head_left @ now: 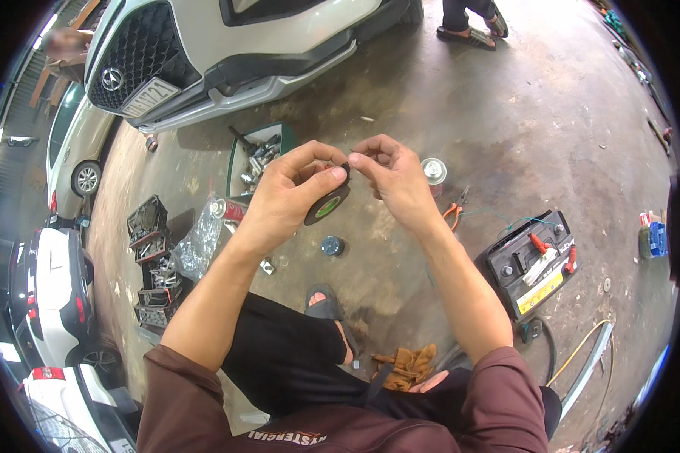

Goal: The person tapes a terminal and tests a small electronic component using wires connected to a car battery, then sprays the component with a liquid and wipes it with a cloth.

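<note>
While a white car (227, 45) fills the top of the view, a battery (533, 260) sits on the floor (461, 98) to the right. Left hand (291, 192) grips a tape roll (327, 204) held above the floor; right hand (393, 177) fingers pinch the tape end.

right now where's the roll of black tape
In the head view, the roll of black tape is near the centre, held up in the left hand, with the right hand pinching at its top edge, above the concrete floor.
</note>
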{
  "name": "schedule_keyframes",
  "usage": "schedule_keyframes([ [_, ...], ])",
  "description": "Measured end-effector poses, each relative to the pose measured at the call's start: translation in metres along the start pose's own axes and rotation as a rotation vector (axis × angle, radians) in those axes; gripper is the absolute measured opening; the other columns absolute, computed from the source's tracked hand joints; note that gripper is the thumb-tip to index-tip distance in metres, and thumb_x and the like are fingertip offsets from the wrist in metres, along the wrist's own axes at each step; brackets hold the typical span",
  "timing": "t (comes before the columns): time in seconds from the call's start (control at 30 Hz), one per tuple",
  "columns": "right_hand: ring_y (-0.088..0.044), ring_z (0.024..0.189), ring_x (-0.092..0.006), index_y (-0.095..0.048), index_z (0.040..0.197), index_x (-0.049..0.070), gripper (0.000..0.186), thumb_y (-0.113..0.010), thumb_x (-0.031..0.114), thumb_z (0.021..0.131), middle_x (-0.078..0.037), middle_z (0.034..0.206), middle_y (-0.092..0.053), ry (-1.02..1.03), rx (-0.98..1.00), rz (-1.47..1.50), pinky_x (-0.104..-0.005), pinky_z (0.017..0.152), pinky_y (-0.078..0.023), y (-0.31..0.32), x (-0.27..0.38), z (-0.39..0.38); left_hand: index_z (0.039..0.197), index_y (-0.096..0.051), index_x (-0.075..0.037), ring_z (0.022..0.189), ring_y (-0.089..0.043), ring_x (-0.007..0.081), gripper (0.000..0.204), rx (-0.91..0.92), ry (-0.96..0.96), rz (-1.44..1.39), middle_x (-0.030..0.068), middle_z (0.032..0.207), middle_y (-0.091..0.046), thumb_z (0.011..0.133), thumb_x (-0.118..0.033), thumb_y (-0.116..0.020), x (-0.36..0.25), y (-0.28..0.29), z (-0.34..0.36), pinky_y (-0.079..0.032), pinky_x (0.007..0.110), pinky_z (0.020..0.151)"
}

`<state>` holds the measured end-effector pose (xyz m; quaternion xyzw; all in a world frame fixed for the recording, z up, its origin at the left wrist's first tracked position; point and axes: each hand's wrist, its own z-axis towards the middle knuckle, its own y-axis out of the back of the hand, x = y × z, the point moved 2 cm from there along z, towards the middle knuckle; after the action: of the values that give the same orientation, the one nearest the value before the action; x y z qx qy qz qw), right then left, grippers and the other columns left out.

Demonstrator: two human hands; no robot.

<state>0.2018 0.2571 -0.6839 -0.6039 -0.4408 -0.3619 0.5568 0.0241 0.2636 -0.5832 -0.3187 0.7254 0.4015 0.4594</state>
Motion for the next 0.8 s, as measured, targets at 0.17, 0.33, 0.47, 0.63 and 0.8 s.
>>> schedule_keyframes([
  [0.17, -0.060, 0.075, -0.0102, -0.067, 0.129, -0.005, 0.031, -0.068, 0.013, 0.103, -0.006, 0.092, -0.070, 0.036, 0.110, 0.341, -0.0275, 0.066, -0.050, 0.000, 0.025, -0.007, 0.118, -0.074, -0.006, 0.075, -0.053, 0.0025, 0.020, -0.097, -0.131, -0.037, -0.0031, 0.084, -0.068, 0.104, -0.020, -0.073, -0.006, 0.003, 0.022, -0.039, 0.022, 0.064],
  [0.33, -0.063, 0.077, -0.0131, -0.064, 0.135, -0.009, 0.037, -0.065, 0.008, 0.103, -0.007, 0.096, -0.068, -0.001, 0.106, 0.442, -0.0302, 0.070, -0.056, 0.002, 0.022, -0.016, 0.117, -0.075, -0.004, 0.086, -0.061, 0.0043, 0.018, -0.085, -0.154, 0.027, -0.0013, 0.092, -0.071, 0.105, -0.017, -0.073, -0.006, -0.002, 0.018, -0.048, 0.023, 0.076],
  [0.47, -0.063, 0.077, -0.0126, -0.064, 0.133, -0.010, 0.036, -0.067, 0.008, 0.102, -0.007, 0.096, -0.067, 0.013, 0.125, 0.420, -0.0294, 0.069, -0.055, -0.006, 0.025, -0.024, 0.117, -0.075, -0.002, 0.083, -0.058, 0.0028, 0.019, -0.097, -0.211, 0.084, -0.0032, 0.087, -0.070, 0.105, -0.017, -0.073, 0.000, -0.003, 0.019, -0.045, 0.023, 0.073],
  [0.63, -0.058, 0.078, -0.0095, -0.060, 0.129, -0.005, 0.034, -0.073, 0.007, 0.100, -0.005, 0.099, -0.066, 0.076, 0.076, 0.449, -0.0280, 0.065, -0.049, -0.009, 0.025, -0.024, 0.120, -0.075, -0.004, 0.078, -0.054, 0.0023, 0.022, -0.147, -0.191, 0.189, -0.0058, 0.082, -0.064, 0.105, -0.019, -0.073, -0.009, -0.006, 0.019, -0.042, 0.022, 0.070],
  [0.8, -0.058, 0.078, -0.0076, -0.058, 0.131, -0.004, 0.037, -0.075, 0.006, 0.099, -0.005, 0.104, -0.066, 0.141, 0.002, 0.389, -0.0251, 0.063, -0.046, -0.009, 0.028, -0.023, 0.122, -0.077, -0.006, 0.067, -0.048, 0.0039, 0.022, -0.181, -0.226, 0.238, -0.0048, 0.070, -0.057, 0.104, -0.018, -0.071, -0.004, -0.009, 0.023, -0.039, 0.026, 0.060],
])
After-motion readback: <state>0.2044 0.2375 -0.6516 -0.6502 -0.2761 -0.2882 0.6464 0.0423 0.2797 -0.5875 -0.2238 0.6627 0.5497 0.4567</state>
